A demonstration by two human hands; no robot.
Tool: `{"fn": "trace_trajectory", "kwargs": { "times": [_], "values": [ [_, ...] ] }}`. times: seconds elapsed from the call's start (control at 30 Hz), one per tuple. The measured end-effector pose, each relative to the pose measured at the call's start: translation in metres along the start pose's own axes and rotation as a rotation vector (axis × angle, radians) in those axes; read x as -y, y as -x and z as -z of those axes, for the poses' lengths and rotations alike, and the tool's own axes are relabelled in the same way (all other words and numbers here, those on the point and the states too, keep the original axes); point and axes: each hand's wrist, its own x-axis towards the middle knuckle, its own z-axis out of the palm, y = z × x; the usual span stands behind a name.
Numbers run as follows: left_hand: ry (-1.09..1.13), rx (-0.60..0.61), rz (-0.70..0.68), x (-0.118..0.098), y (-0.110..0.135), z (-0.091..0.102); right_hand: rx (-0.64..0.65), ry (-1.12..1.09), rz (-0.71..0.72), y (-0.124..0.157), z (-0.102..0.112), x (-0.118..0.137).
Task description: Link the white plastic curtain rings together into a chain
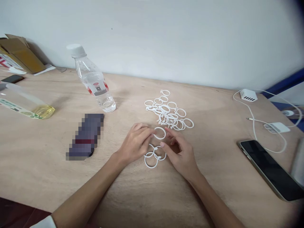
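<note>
Between the thumb and fingers of my left hand (136,143) is a white plastic curtain ring (165,133), held at its left side just above the table. Close to the ring's right side, my right hand (181,154) has its thumb and index finger apart, with nothing visible between them. Below the held ring lie a few more white rings (151,167), overlapping and seemingly linked; my left fingertips partly cover them. Beyond both hands, several similar rings form a loose pile (169,119), some with small loops on their rims.
A clear water bottle (96,84) stands left of the pile, near a pixelated dark object (85,136). At far left are a bottle with yellow liquid (44,111), a cardboard box (26,55) and a dark phone (13,79). A phone (270,167), white charger (248,95) and cables occupy the right.
</note>
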Motion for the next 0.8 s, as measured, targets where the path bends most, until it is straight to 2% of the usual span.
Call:
{"fn": "trace_trajectory", "kwargs": {
  "times": [0.13,0.27,0.43,0.57,0.8],
  "values": [
    [0.121,-0.062,0.0,-0.004,0.001,-0.001,0.009,-0.006,0.044,-0.001,0.0,0.002],
    [0.256,-0.167,0.148,-0.011,-0.002,-0.001,0.02,-0.045,0.065,0.0,0.001,0.003],
    [0.314,-0.045,0.122,-0.015,-0.004,-0.001,0.093,-0.088,0.048,0.003,0.0,0.003],
    [0.359,0.044,0.158,-0.016,-0.003,-0.003,0.172,-0.113,0.105,0.002,0.001,0.004],
    [0.226,0.015,0.041,-0.015,-0.001,-0.006,0.147,-0.142,0.12,0.001,0.002,0.004]
  ]
}}
